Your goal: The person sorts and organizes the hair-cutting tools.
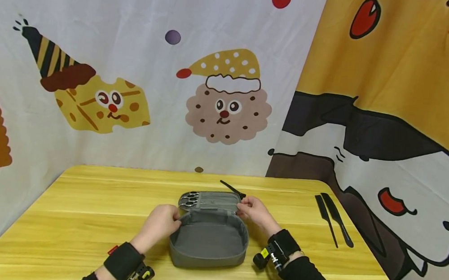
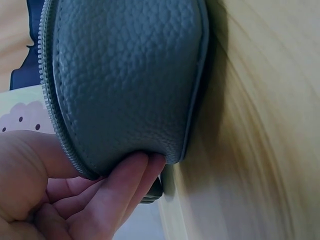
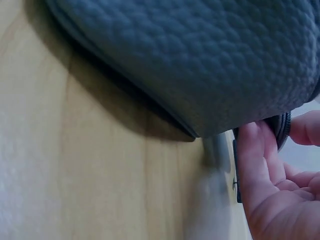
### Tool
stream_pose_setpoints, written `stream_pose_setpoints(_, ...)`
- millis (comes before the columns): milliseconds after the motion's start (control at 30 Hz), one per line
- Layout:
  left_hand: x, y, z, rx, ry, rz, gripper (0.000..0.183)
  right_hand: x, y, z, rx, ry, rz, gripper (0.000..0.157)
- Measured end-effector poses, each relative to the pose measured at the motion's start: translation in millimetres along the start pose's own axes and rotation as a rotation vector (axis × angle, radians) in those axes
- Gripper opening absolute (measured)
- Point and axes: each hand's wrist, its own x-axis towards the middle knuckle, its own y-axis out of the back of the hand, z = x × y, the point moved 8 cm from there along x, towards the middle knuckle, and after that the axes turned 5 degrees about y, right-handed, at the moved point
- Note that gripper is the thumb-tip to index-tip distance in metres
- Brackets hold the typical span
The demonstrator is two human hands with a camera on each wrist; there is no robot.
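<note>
A grey zippered case [image 1: 208,240] lies unzipped on the table, its lid [image 1: 218,201] folded back away from me. Metal scissors handles [image 1: 189,199] show at the left side of the lid's inside. My left hand [image 1: 161,222] pinches the case's wall at the back left corner; in the left wrist view thumb and fingers squeeze the pebbled side [image 2: 125,80] near the zipper. At the lid's right edge, my right hand [image 1: 257,211] pinches the zippered rim between thumb and fingers. The right wrist view shows the case's outer side [image 3: 200,60] close by.
Behind the lid lies a thin black tool [image 1: 231,187], partly overlapped by the lid. Two long black comb-like tools, one narrow [image 1: 325,217] and one wider [image 1: 336,214], lie at the table's right side. A printed curtain [image 1: 222,158] hangs behind the wooden table [image 1: 121,202].
</note>
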Motion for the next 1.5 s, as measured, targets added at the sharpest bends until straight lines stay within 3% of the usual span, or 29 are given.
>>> stream_pose_setpoints(267,0.7,-1.2,1.8,0.026,-0.027,0.028,0.026,0,0.5,8,-0.024,-0.087,-0.018,0.011)
stream_pose_setpoints(533,6.3,-4.3,3.3,0.025,-0.02,0.014,0.026,1,3.3,13,-0.026,-0.167,-0.047,0.021)
stream_pose_setpoints(900,13.2,-6.6,3.6,0.029,-0.018,-0.012,0.024,2,6.5,11,-0.045,-0.177,-0.043,0.029)
stream_pose_setpoints(1100,14.0,-6.4,3.5,0.0,-0.036,-0.013,0.029,-1,8.3,8,-0.047,-0.161,-0.064,0.031)
stream_pose_setpoints(1267,13.5,-6.4,2.5,-0.001,-0.036,-0.023,0.026,-6,11.1,-1,-0.058,-0.095,-0.145,0.037)
stream_pose_setpoints(1400,14.3,-7.0,2.3,0.01,-0.03,-0.037,0.023,-14,20.7,-15,-0.103,-0.026,-0.175,0.039)
stream_pose_setpoints(1500,14.4,-7.2,2.5,0.012,-0.02,-0.046,0.021,-19,34.0,-26,-0.193,0.023,-0.142,0.039)
